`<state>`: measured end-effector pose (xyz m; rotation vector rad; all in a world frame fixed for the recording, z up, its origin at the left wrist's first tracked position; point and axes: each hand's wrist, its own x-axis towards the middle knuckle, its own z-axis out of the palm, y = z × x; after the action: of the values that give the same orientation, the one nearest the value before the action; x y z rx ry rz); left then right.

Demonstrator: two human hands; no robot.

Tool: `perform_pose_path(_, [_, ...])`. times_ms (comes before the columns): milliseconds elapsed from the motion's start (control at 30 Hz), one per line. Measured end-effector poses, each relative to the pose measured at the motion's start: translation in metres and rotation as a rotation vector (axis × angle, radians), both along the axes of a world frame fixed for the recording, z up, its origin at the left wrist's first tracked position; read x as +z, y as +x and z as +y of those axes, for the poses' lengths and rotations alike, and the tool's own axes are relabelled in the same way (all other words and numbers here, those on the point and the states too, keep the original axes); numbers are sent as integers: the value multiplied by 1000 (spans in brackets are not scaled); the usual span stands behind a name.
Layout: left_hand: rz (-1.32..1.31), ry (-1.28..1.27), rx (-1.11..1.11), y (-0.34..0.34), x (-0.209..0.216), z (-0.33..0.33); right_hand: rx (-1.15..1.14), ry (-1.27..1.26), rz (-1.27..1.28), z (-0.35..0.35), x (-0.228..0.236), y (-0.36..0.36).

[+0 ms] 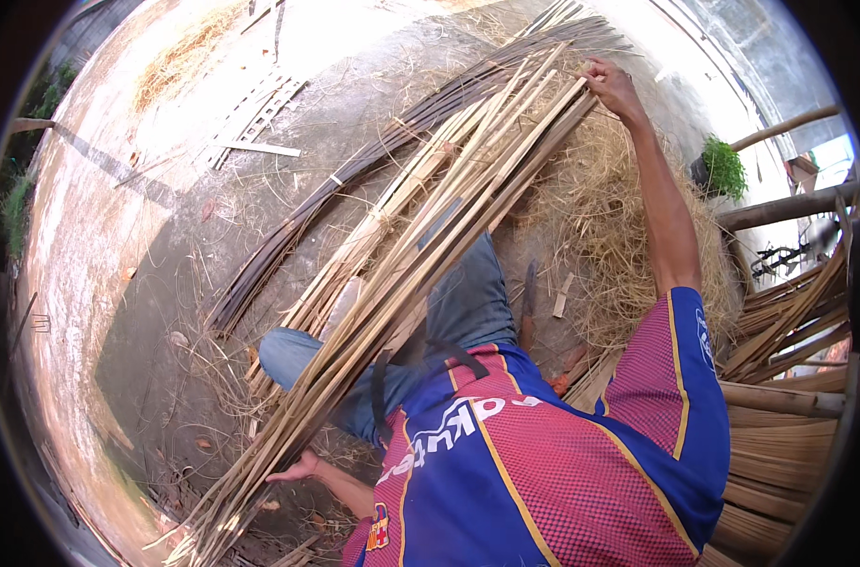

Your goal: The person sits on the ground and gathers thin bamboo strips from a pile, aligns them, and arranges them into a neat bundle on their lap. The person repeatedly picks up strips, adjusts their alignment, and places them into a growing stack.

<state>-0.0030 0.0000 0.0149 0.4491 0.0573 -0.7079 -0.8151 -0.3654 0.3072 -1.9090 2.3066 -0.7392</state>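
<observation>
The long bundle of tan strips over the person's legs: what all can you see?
The bundle is many long, narrow strips, tan with darker ones among them, looking like split bamboo or wood. It slants over the jeans, its lower-left end spreading loosely. The right grip holds it near the upper end; the left grip is at its lower part, contact unclear.

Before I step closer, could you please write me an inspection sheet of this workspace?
Surface: grey, hard-looking ground, strewn with loose straw-coloured fibres.
Job's things: long, pale-brown bundle of thin strips, held aslant; long, dark bundle of thin strips on the ground.
Clutter: tangled, straw-coloured heap to the right.
Grip: right hand closed on the pale-brown bundle's upper end; left hand, looking open, at its lower part.
Cables: nothing seen.
Surroundings: bushy green plant and round wooden poles at right.
</observation>
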Motion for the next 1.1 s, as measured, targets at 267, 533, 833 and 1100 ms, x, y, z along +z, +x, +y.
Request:
perform_pose_path(267, [-29, 146, -40, -15, 8, 28, -603, -525, -231, 29, 35, -75])
perform_pose_path(533, [-85, 72, -171, 9, 58, 4, -953, -1394, -393, 102, 91, -84])
perform_pose_path(833, [141, 191, -248, 96, -8, -58, -850, 179, 38, 169, -117, -155])
perform_pose_path(1100, [155, 156, -234, 81, -19, -80, -146, 206, -812, 151, -143, 141])
